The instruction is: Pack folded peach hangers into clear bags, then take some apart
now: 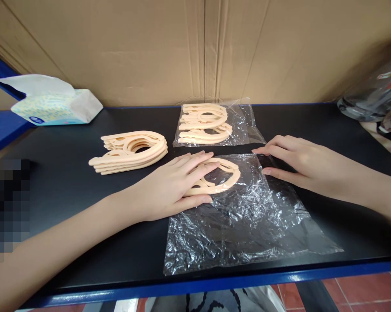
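Observation:
A cream folding hanger [232, 178] lies in a clear plastic bag [227, 234] on the black table. My left hand [171, 186] rests flat over the hanger's left part, fingers spread. At the bag's upper right edge, my right hand [288, 160] has its fingers apart, the fingertips close to or touching the plastic. Behind it lies another clear bag [243, 123] with cream hangers [205, 123] inside. To the left is a loose stack of several cream hangers [130, 154].
A tissue pack [55, 104] stands at the back left of the black table [68, 190]. Brown cardboard [133, 52] rises behind. A clear plastic container [360, 99] is at the back right. The blue table edge [279, 277] runs along the front.

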The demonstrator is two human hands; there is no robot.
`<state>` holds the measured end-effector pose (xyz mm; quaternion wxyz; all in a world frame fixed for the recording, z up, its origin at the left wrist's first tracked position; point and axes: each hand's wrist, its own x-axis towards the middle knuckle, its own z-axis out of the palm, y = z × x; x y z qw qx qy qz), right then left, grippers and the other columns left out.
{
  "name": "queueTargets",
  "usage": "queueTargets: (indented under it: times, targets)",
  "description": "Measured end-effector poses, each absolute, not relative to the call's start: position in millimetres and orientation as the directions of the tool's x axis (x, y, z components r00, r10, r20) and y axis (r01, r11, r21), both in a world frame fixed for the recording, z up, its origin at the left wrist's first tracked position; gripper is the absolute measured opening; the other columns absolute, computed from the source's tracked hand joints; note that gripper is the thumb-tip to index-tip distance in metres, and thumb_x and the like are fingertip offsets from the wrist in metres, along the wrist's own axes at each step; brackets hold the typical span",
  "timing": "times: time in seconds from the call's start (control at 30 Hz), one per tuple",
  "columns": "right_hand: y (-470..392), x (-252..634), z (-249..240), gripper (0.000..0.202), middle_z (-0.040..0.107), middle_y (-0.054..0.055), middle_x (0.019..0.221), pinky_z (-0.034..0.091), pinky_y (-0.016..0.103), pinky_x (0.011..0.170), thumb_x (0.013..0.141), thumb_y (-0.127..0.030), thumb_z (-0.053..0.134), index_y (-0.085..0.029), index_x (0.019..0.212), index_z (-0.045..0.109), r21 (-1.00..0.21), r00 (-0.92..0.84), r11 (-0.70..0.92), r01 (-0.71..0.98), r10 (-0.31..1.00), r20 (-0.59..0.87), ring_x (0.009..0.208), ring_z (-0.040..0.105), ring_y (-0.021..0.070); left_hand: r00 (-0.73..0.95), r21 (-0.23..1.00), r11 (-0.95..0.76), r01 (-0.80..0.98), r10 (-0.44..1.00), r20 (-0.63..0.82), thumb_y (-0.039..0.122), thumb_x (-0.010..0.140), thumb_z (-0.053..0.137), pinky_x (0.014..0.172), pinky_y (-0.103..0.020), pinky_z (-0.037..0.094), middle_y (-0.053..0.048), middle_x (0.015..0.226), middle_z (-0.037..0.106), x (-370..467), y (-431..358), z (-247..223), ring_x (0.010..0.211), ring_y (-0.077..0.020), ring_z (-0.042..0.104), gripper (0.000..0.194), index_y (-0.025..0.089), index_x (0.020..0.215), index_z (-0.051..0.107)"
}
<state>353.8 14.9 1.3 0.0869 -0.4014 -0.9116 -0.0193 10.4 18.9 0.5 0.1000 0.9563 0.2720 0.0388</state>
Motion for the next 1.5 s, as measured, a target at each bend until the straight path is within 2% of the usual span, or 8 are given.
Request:
queueTargets:
  times: [0.27,1.17,1.5]
  targets:
    - [14,353,3,0.048,0.068,0.013,0.113,0.053,0.045,0.086,0.105,-0.048,0.044,-0.016,0.136,0.062,0.001,-0.68,0.692,0.722,0.709,0.189,0.1,0.068,0.0293,0.85,0.19,-0.837,0.512,0.526,0.027,0.055,0.108,0.041,0.127,-0.044,0.027,-0.014,0.169,0.032,12,18,-1,0.157,-0.0286,0.03,0.068,0.013,0.161,0.034]
    - [10,355,2,0.05,0.064,0.012,0.118,0.052,0.043,0.089,0.105,-0.049,0.043,-0.019,0.142,0.057,-0.005,-0.672,0.68,0.733,0.725,0.154,0.101,0.067,0.0271,0.853,0.188,-0.842,0.507,0.521,0.033,0.056,0.107,0.041,0.126,-0.045,0.03,-0.015,0.169,0.032,12,19,0,0.155,-0.0297,0.034,0.068,0.013,0.161,0.035]
    - [4,353,2,0.049,0.064,0.013,0.121,0.053,0.044,0.086,0.107,-0.047,0.039,-0.016,0.142,0.054,0.114,-0.709,0.702,0.703,0.683,0.174,0.1,0.068,0.0278,0.853,0.188,-0.843,0.504,0.52,0.046,0.055,0.107,0.043,0.125,-0.045,0.032,-0.016,0.169,0.033,12,20,-3,0.153,-0.0309,0.036,0.066,0.015,0.159,0.037]
